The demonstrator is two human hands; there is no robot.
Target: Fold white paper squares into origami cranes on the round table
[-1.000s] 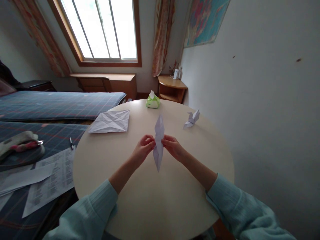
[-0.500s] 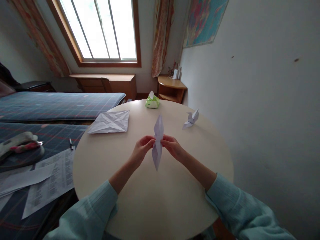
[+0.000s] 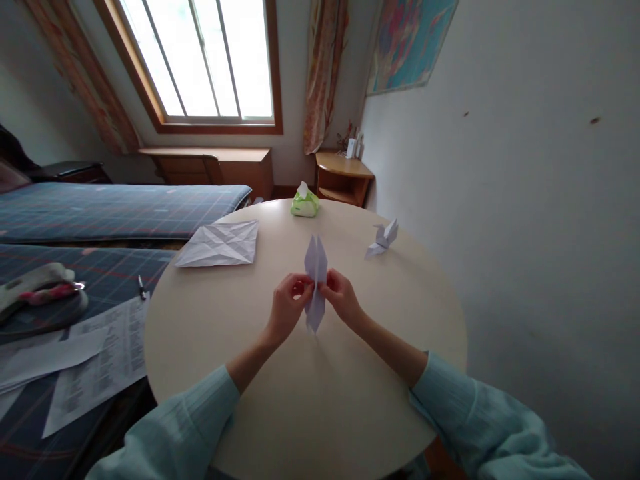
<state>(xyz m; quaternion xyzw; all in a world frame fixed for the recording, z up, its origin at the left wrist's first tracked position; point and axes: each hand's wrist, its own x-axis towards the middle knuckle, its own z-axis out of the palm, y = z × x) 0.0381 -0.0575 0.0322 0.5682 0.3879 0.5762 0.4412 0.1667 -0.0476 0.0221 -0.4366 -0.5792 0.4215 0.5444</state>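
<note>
White folded paper (image 3: pixel 312 262): over the middle of the round table (image 3: pixel 320 407), pointed ends near and far.
Left hand (image 3: pixel 287 303): pinching the paper's left side at mid-length.
Right hand (image 3: pixel 345 297): pinching its right side.
Creased sheet (image 3: pixel 223 244): flat, table's left.
Paper bird (image 3: pixel 384 239): table's right.

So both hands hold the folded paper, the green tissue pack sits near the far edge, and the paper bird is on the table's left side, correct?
Not quite: the head view shows the paper bird on the right side of the table. The left hand and right hand hold the folded paper, and the green tissue pack sits near the far edge.
</note>
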